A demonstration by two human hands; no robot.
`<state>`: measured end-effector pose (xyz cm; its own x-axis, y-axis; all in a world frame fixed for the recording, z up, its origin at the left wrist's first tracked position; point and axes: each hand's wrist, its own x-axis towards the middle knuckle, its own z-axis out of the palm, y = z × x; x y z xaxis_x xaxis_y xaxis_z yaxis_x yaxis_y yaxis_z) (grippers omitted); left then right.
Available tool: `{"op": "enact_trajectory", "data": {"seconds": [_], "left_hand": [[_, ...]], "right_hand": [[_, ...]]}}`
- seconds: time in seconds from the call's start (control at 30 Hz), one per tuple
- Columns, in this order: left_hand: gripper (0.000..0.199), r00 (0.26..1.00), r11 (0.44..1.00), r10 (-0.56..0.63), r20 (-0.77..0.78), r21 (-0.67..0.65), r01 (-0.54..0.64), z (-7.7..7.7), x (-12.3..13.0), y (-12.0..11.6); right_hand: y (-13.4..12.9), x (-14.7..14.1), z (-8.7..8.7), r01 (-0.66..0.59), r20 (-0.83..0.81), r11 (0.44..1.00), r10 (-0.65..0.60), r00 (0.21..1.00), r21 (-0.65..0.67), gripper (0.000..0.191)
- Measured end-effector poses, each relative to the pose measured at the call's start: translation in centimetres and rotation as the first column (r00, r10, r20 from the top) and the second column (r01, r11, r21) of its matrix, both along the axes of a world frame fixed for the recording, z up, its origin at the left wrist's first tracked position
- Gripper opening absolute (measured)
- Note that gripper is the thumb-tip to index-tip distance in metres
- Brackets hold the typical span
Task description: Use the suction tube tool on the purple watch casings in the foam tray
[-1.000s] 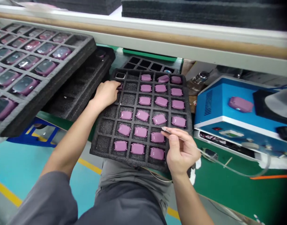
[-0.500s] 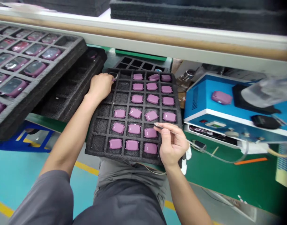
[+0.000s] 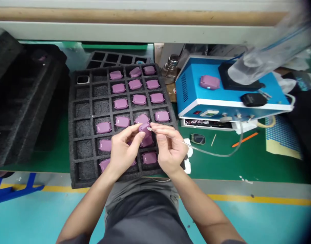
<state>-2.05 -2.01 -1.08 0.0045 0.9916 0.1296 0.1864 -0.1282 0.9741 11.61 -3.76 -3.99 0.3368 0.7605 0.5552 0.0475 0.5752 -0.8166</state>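
Mauve case (image 3: 145, 128) pinched in left hand (image 3: 124, 151), edge beside right hand's (image 3: 170, 148) nozzle (image 3: 149, 129).

A foam tray (image 3: 81, 149) of cases (image 3: 121, 122) lies on the desk (image 3: 211, 166), between stacked foam trays (image 3: 23, 101) on its left and a control box (image 3: 196, 88) on its right.

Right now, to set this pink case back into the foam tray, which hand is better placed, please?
Probably the left hand: it holds the pink case above the black foam tray, while the right hand is pinching a thin clear tube, so it seems less free.
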Motion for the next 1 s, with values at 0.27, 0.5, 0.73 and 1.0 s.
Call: {"op": "enact_trajectory", "data": {"seconds": [0.27,0.5,0.73,1.0], "left_hand": [[0.029,1.0,1.0,-0.01,0.03,0.014,0.009,0.07,-0.21,-0.53],[0.029,1.0,0.999,-0.02,0.014,0.033,0.02,-0.21,-0.42,-0.48],[0.029,1.0,0.999,-0.017,0.01,0.03,0.017,-0.13,-0.42,-0.55],[0.028,0.999,0.999,-0.023,-0.025,0.048,0.024,-0.04,-0.42,-0.55]], "right_hand": [[0.04,0.0,-0.07,0.001,0.017,0.999,0.0,1.0,-0.037,0.02],[0.12,0.0,-0.14,0.003,0.036,0.999,-0.002,0.999,-0.04,0.018],[0.14,0.04,-0.22,-0.002,0.038,0.999,0.004,0.999,-0.033,0.019],[0.19,0.04,-0.27,0.007,0.047,0.999,-0.006,0.999,-0.031,0.019]]}}
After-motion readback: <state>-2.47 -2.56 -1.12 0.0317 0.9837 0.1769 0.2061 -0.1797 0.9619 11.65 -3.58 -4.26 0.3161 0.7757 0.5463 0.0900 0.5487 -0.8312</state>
